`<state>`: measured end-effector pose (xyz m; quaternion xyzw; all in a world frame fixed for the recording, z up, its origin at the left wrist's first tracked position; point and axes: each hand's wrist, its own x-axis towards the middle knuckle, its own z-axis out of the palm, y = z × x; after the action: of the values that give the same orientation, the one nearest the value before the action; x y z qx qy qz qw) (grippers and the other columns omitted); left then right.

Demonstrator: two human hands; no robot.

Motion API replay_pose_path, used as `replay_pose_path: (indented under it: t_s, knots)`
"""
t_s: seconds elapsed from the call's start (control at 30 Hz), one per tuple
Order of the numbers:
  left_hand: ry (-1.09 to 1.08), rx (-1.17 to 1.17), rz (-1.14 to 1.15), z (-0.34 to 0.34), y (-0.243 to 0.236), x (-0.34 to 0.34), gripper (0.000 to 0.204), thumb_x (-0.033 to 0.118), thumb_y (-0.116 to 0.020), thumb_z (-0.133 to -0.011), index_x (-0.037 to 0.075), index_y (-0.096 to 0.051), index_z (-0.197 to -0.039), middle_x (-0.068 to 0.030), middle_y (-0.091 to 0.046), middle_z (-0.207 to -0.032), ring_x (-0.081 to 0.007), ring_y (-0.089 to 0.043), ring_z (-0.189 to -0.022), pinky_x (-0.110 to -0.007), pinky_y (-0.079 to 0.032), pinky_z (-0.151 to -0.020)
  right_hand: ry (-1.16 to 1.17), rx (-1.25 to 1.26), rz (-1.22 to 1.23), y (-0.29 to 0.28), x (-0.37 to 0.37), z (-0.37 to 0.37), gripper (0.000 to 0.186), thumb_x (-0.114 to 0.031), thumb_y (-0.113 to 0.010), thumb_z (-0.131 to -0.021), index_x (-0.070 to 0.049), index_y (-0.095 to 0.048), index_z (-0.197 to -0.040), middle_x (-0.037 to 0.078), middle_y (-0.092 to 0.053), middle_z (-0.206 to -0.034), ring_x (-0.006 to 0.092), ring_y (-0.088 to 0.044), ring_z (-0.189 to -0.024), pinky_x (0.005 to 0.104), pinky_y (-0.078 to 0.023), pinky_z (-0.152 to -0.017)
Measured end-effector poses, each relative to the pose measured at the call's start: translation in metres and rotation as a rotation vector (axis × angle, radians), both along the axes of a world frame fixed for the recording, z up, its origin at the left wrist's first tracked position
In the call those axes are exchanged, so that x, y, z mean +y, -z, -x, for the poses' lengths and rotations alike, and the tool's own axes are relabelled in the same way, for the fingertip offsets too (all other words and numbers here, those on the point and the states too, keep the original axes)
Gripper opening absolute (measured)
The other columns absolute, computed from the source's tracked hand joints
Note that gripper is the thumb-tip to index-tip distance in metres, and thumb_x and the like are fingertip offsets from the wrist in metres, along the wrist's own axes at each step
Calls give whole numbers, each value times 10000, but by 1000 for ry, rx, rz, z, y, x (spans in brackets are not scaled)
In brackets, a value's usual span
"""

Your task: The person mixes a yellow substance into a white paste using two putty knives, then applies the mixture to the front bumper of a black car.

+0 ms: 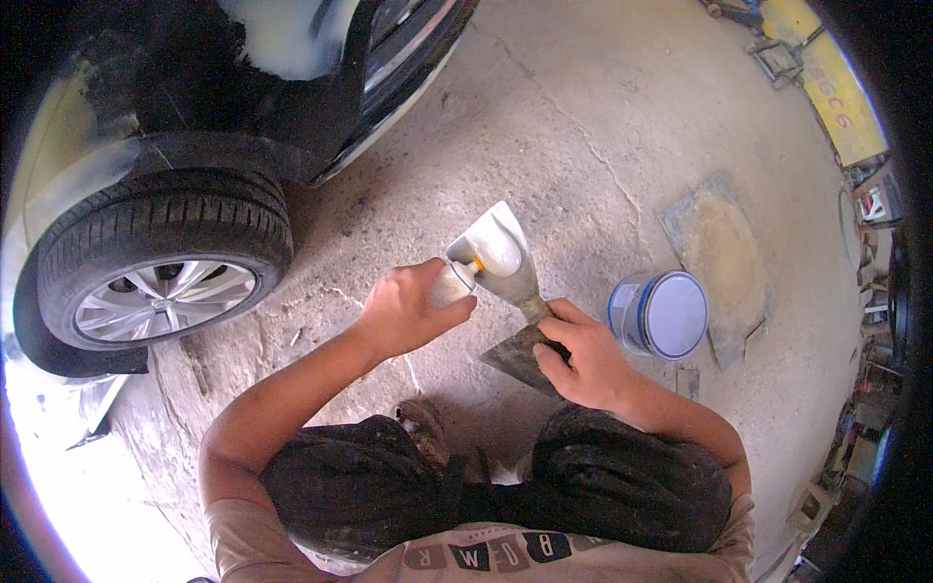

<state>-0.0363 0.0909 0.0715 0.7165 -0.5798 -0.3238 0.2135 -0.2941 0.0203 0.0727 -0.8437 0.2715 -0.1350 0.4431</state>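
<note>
My left hand [400,309] is closed around a small whitish squeeze tube [451,285]. Its orange tip [474,264] points at a blob of white putty [500,251]. That putty lies on the wide blade of a putty knife [512,284], whose handle end is in my right hand [595,361]. A second, darker scraper blade [520,360] sticks out from the same right hand, lower and to the left. Whether the tip touches the putty I cannot tell. Just right of my right hand stands a round can [677,315] with a blue rim and a pale lid.
At the left is a car with a tyre [165,219] on a silver wheel and a partly sanded body panel [292,34]. A dusty flat board [724,248] lies beyond the can. Along the far right are a yellow panel [826,87] and assorted clutter. The concrete floor [564,117] is cracked.
</note>
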Motion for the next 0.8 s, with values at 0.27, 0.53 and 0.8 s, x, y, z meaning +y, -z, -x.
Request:
replay_pose_path:
  t_s: [0.27,0.53,0.8]
  knots:
    - [3,-47,-29,2,-1,-1,439,409,-698,-806,-20,-627,-866,-273,-658,-774,-430,-669,-754,-486,-537,-707,-12,6,-9,-1,-1,1,146,-114,-622,-832,-3,-605,-924,184,-578,-986,397,-619,-799,460,-514,-684]
    - [-16,-36,-54,2,1,0,443,412,-692,-814,-28,-633,-812,-274,-654,-760,-428,-668,-743,-486,-537,-698,-11,0,-27,-2,-1,3,159,-114,-622,-834,1,-608,-942,191,-583,-990,400,-619,-823,460,-515,-703]
    - [-17,-40,-121,3,-2,0,495,473,-646,-853,-21,-636,-822,-266,-661,-768,-424,-672,-746,-498,-532,-710,43,-39,-124,-1,-4,4,180,-96,-617,-837,17,-602,-976,201,-581,-1005,406,-609,-870,431,-502,-739]
